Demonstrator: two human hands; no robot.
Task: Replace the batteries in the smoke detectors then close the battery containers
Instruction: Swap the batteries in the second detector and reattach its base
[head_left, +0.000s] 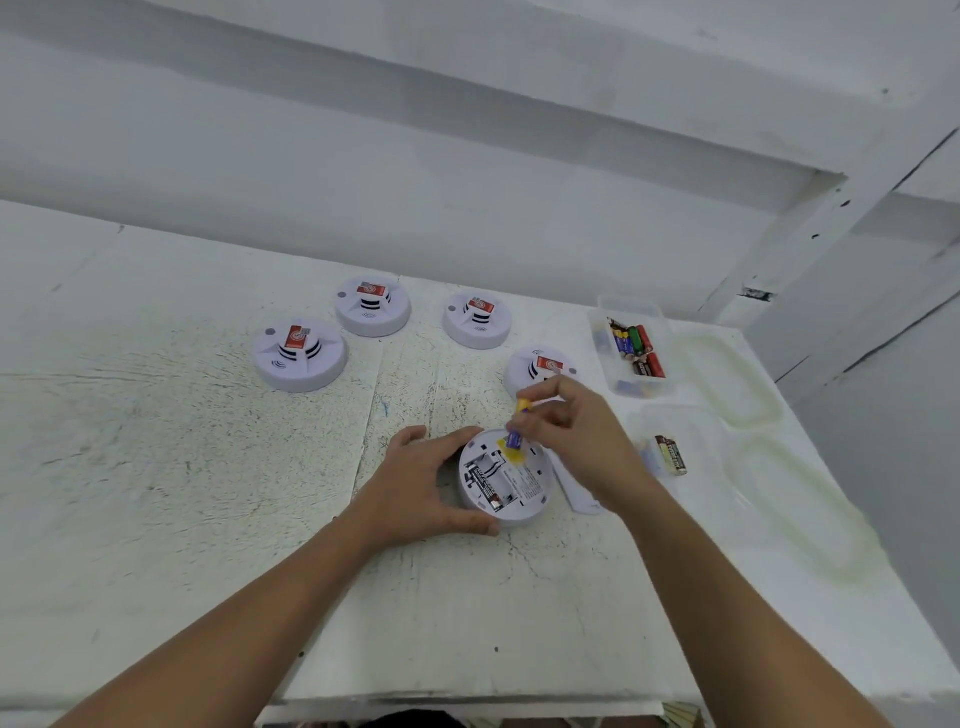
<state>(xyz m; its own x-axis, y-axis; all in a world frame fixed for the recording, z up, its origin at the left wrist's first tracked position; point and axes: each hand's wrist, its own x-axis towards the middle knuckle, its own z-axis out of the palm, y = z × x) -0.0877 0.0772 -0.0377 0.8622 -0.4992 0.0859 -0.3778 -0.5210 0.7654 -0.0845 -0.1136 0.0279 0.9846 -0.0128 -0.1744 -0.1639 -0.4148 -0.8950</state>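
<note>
A white smoke detector (524, 480) lies upside down on the table with its battery compartment uncovered and one dark battery (485, 483) inside. My left hand (421, 483) grips the detector's left rim. My right hand (576, 431) pinches a blue and yellow battery (518, 426) just above the detector's far edge. A white battery cover (579, 493) lies on the table to the right of the detector, partly hidden under my right hand.
Several other smoke detectors sit face up further back, such as the left one (300, 353) and one (540, 369) behind my right hand. A clear tub (635, 348) holds several batteries. A second clear container (670, 454) holds a few batteries. Two lids (748, 395) lie at right.
</note>
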